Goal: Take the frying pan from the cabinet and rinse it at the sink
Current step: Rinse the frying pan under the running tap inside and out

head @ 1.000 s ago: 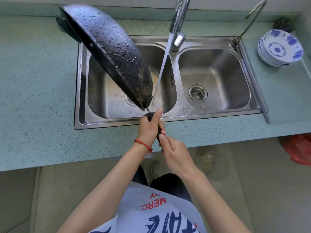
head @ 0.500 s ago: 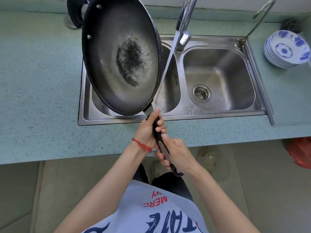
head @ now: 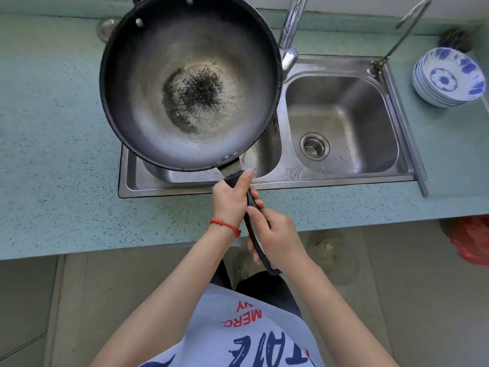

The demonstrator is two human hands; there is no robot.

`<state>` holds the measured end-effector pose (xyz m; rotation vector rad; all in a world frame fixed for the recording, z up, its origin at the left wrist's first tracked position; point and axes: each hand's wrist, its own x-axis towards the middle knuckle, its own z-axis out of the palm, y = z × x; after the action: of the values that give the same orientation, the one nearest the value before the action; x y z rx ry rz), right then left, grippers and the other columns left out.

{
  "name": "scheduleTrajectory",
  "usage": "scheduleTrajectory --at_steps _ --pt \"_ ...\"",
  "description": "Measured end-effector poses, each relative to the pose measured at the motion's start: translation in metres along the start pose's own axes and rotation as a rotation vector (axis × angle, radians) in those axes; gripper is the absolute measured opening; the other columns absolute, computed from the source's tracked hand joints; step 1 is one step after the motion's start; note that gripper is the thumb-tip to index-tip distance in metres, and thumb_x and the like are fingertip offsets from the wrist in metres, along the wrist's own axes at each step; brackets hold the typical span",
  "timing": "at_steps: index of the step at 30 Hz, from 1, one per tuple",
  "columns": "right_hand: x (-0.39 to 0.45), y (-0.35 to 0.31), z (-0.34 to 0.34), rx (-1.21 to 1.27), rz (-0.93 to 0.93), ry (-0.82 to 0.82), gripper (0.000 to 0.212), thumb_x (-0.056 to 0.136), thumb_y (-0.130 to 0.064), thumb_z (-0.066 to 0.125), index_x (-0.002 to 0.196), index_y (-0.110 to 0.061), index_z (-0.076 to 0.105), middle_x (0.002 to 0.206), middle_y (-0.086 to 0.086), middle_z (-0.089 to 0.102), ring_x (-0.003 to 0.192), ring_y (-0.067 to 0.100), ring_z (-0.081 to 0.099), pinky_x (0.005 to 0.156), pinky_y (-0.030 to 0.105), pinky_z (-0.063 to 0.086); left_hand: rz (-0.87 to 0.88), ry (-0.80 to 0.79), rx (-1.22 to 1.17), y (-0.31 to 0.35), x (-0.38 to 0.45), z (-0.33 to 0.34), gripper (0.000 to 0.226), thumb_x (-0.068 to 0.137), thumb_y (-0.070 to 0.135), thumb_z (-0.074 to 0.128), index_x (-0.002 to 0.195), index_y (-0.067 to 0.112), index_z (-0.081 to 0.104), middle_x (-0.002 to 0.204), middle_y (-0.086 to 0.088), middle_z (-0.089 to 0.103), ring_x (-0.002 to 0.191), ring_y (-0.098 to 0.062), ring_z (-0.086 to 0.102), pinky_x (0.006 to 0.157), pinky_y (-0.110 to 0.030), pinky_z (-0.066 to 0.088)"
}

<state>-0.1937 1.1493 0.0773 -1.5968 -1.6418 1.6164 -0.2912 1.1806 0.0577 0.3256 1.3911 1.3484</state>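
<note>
While both hands (head: 251, 218) grip its handle, the frying pan (head: 189, 80) tilts over the sink (head: 341, 178).

We see a speckled green bench (head: 53, 154) with a steel double sink (head: 341, 178) set into it. Right of the sink a stack of blue-and-white bowls (head: 449, 78) sits on the bench. Behind the bowls lies a dark scrubber (head: 454, 38); behind the sink's left corner, a round metal piece (head: 105, 29).

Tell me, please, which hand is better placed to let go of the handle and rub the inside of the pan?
Probably the right hand. It grips the handle's rear end, while the left hand holds it close to the frying pan and could carry the weight better alone.
</note>
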Motion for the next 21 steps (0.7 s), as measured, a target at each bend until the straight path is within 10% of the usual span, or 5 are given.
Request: scheduleTrajectory --at_steps 21 --pt "-0.005 0.007 0.009 0.065 0.153 0.101 0.04 0.097 -0.03 0.041 0.063 -0.011 0.05 0.046 0.008 0.055 0.03 0.02 0.05 0.034 0.021 0.039 -0.078 0.023 0.195 -0.017 0.006 -0.001 0.039 0.088 0.011 0.056 0.05 0.008 0.046 0.032 0.002 0.05 0.028 -0.011 0.05 0.035 -0.019 0.042"
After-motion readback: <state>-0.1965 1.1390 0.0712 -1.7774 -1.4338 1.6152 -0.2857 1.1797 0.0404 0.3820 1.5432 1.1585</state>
